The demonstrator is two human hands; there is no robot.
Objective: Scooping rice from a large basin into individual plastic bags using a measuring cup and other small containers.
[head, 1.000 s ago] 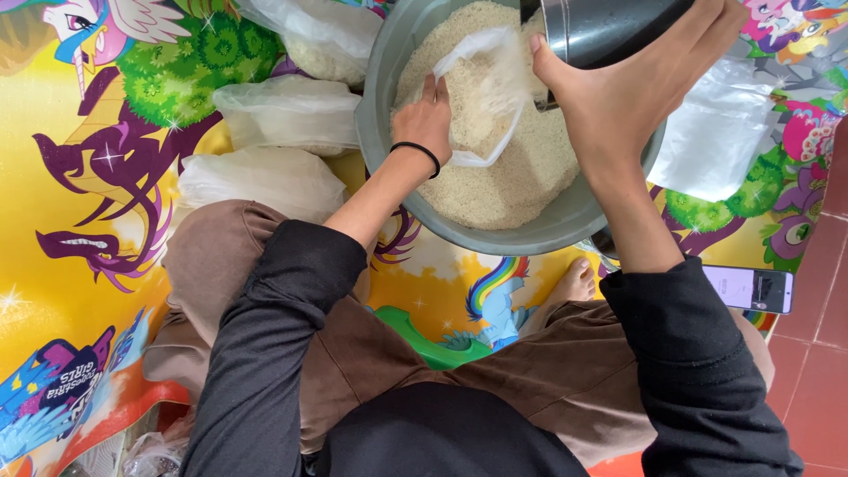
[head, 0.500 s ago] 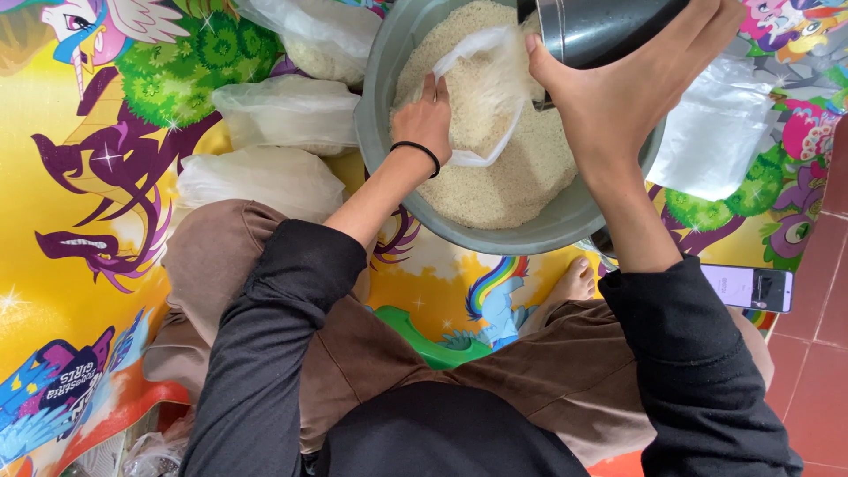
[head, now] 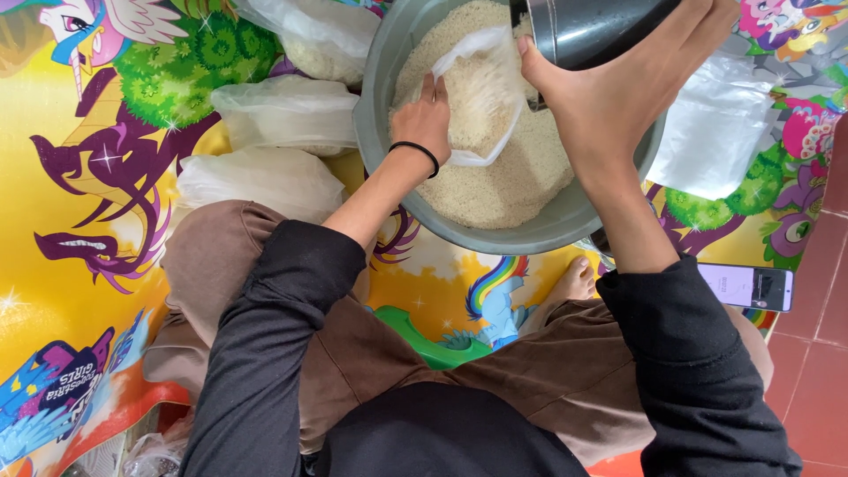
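Your left hand [head: 427, 117] reaches into the grey basin [head: 382, 132] of rice [head: 503, 181], its fingers pinched on the near-left edge of a clear plastic bag [head: 481, 93] and holding the mouth open over the grains. The bag sits inside the basin, toward its far side, partly filled with rice and resting on the heap. A black band circles that wrist. Your right hand [head: 618, 93] is curled firmly around a dark metal cup [head: 592, 31], thumb on its near-left side and fingers wrapped over the right, holding the cup at the far rim of the basin, just right of the bag's opening and touching or nearly touching its edge; you cannot tell from here what is inside the cup. The basin stands on a bright cartoon-printed floor mat [head: 88, 265], just beyond your knees. To the left of the basin lie three filled plastic bags [head: 287, 110] of rice, one behind the other. On the right, a stack of flat empty clear bags [head: 711, 128] lies beside the basin, and nearer to you a phone [head: 746, 287] rests at the mat's edge beside the red tiles [head: 817, 291].
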